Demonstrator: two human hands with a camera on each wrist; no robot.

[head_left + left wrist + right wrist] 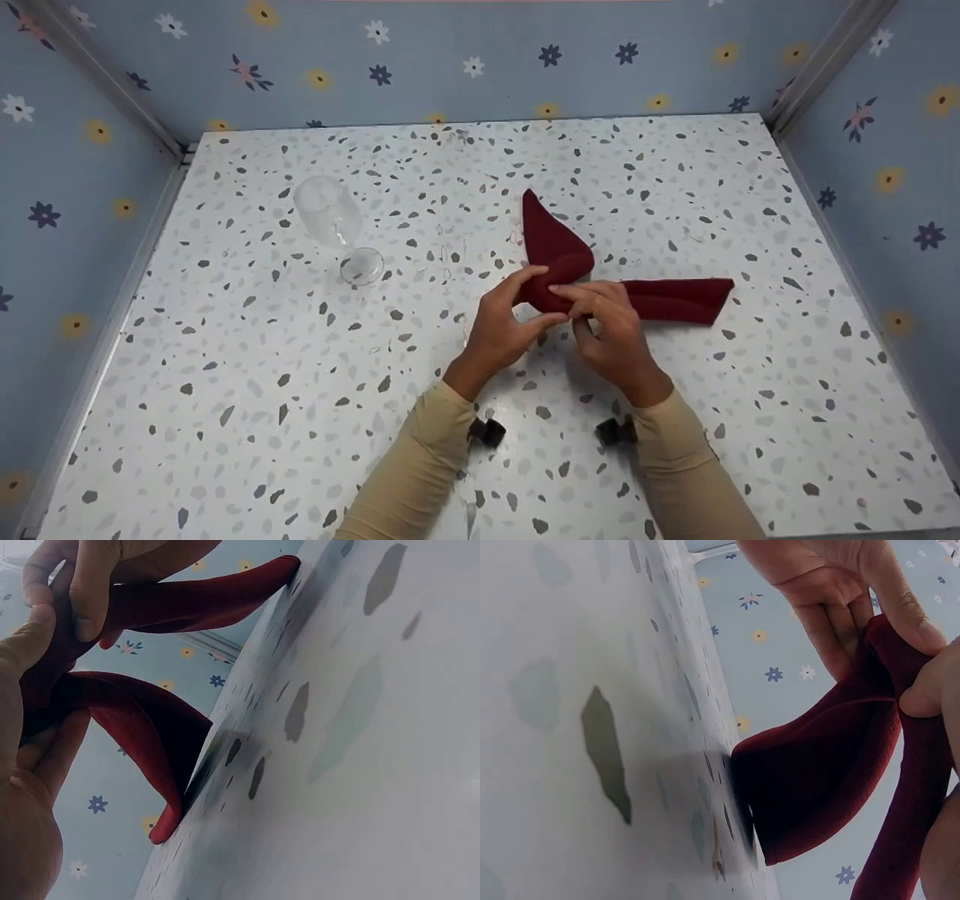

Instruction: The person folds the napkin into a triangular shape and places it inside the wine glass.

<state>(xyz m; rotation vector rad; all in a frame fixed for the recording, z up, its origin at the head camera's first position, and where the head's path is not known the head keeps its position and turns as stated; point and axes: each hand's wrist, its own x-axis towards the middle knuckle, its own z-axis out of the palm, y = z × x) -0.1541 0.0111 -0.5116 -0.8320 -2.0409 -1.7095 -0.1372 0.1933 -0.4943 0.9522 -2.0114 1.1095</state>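
Observation:
A dark red cloth napkin [555, 240], folded into a band, is bent at its middle between the two hands. One pointed end reaches away toward the back, while the other, a flat strip [679, 301], runs to the right. My left hand [501, 322] grips the bend, its fingers behind and its thumb in front. Close beside it, my right hand [615, 330] pinches the cloth where the strip begins. In the left wrist view the held part of the napkin [150, 716] is raised above the table, with its ends sloping down to the surface. Fingers and folds overlap there.
A clear stemmed glass [330, 214] stands on the left of the speckled white table [225, 420]. Blue flowered panels [465, 45] enclose the back and sides. Small black devices [487, 433] sit at the wrists, under the tan sleeves [420, 457].

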